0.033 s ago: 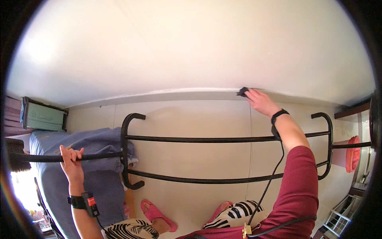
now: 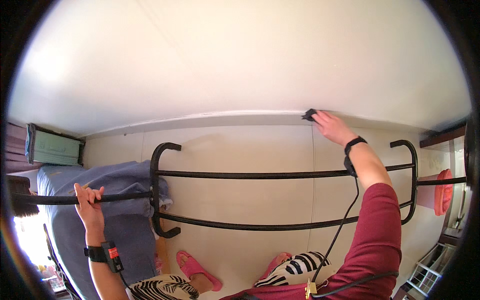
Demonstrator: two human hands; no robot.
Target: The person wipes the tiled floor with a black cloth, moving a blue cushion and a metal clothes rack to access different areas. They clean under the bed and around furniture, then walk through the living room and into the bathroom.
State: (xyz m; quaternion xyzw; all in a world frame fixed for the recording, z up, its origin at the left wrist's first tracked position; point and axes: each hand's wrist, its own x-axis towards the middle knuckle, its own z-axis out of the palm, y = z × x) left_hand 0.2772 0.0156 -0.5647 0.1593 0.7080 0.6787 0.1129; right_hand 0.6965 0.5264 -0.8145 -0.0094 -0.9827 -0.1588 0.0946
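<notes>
My right hand (image 2: 334,127) reaches to the foot of the white wall (image 2: 250,60), its fingers closed on a crumpled black cloth (image 2: 309,115). The cloth presses on the top edge of the grey baseboard (image 2: 215,120). On the left, the fingers of my left hand (image 2: 91,209) curl round a black metal bar (image 2: 122,197) of a rack frame. The rack's two long rails (image 2: 235,175) run across below my right forearm. A black strap with a cabled device sits on each wrist.
A bed with blue bedding (image 2: 120,240) lies at left, below a green box (image 2: 56,146). At right stand a pink bin (image 2: 442,192) and a white wire basket (image 2: 427,270). A black cable (image 2: 340,232) hangs from my right wrist across the lower rail. Pink slippers (image 2: 199,272) are on my feet.
My right hand and the black cloth have slid slightly to the right along the baseboard. The left hand keeps its hold on the bar.
</notes>
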